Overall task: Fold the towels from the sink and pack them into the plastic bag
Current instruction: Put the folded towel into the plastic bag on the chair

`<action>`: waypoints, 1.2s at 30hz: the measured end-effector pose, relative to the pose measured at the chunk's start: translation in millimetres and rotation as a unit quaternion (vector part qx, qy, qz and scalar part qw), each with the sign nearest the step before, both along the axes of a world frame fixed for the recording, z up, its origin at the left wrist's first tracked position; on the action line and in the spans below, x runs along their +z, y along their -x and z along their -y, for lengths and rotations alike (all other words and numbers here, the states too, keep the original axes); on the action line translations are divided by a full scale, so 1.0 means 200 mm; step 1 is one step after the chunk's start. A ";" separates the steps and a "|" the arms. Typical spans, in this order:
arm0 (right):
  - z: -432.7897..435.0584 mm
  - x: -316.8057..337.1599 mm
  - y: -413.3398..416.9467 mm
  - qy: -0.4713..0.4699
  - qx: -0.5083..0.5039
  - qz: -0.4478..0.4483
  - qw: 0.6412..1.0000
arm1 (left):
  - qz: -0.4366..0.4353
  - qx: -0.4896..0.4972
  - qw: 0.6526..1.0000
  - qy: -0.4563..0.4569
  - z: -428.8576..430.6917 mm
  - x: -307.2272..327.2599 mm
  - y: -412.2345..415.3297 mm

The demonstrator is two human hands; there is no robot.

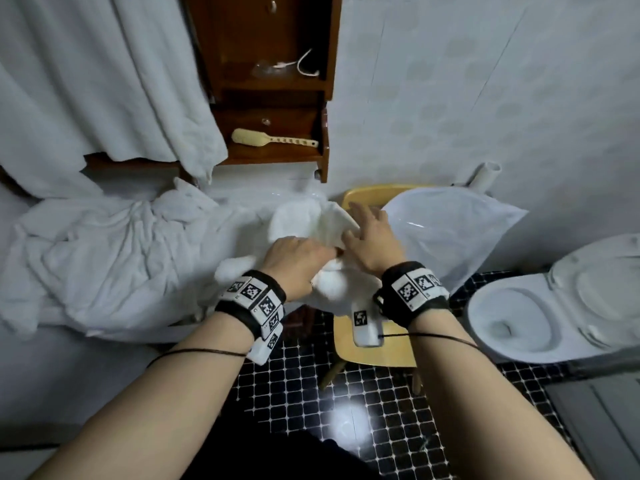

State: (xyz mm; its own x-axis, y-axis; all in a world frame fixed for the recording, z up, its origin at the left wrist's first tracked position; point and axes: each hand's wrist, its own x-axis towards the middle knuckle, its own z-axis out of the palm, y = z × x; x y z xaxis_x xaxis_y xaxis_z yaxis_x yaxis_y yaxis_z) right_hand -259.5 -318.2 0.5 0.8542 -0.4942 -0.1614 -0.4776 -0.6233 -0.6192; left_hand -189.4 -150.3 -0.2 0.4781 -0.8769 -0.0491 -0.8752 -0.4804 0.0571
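The left hand (298, 261) grips a white towel (304, 216) while the right hand (370, 240) presses flat on it, fingers straight, above a yellow chair (377, 348). The plastic bag (450, 230) lies just beside; more towels (104, 254) heap left.

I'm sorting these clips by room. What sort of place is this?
Most likely a bathroom: an open toilet stands at the right, white towels are heaped at the left, and a hairbrush lies on a wooden wall shelf.
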 end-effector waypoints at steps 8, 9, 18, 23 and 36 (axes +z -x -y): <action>0.28 -0.08 0.11 -0.120 -0.049 -0.003 0.992 | 0.002 -0.030 0.998 0.062 0.20 0.02 0.08; 0.28 -0.05 0.12 -0.108 -0.019 -0.005 0.994 | -0.005 -0.025 0.997 0.074 0.21 0.03 0.08; 0.29 0.08 0.14 -0.094 0.013 0.071 0.993 | -0.018 -0.044 0.992 0.117 0.31 0.04 0.00; 0.31 0.11 0.08 -0.091 -0.040 -0.020 0.995 | -0.014 -0.076 0.993 0.093 0.33 0.02 -0.05; 0.25 0.09 -0.10 0.041 -0.011 -0.089 0.995 | -0.045 -0.097 0.992 0.060 0.28 0.09 -0.20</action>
State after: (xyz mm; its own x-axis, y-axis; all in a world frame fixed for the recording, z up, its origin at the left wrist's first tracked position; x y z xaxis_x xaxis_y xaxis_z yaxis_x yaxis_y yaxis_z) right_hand -239.2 -368.2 17.6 0.8049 -0.5299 -0.2671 -0.5887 -0.6566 -0.4715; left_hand -148.7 -206.0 17.0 0.2974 -0.9544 0.0271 -0.9396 -0.2875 0.1859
